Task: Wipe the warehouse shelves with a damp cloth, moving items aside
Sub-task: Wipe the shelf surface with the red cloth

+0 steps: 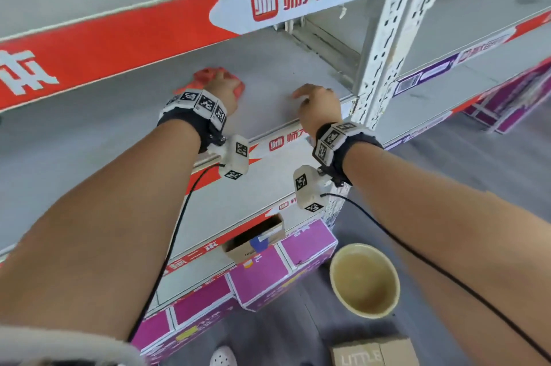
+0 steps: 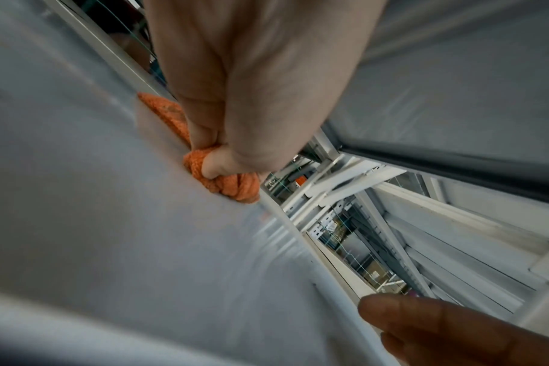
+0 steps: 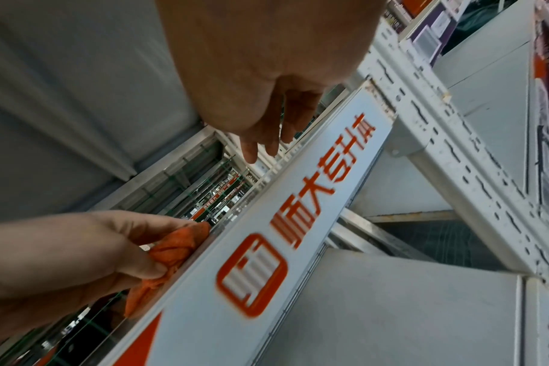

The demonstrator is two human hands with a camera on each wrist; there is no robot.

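Note:
An orange cloth [image 1: 208, 76] lies bunched on the grey shelf board [image 1: 119, 115], deep under the red and white banner of the shelf above. My left hand [image 1: 222, 91] grips the cloth and presses it on the board; the left wrist view shows the fingers [image 2: 216, 163] curled round the cloth [image 2: 232, 185]. My right hand [image 1: 316, 103] hovers near the shelf's front edge, right of the left hand, its fingers [image 3: 267, 138] loosely bent and holding nothing. In the right wrist view the cloth [image 3: 173, 247] shows in my left hand [image 3: 88, 250].
A perforated white upright [image 1: 384, 46] stands just right of my right hand. Lower shelves hold purple boxes [image 1: 262, 276] and an open cardboard box [image 1: 253, 240]. A cream bucket [image 1: 363, 279] stands on the floor, and another cardboard box [image 1: 372, 350] lies near it.

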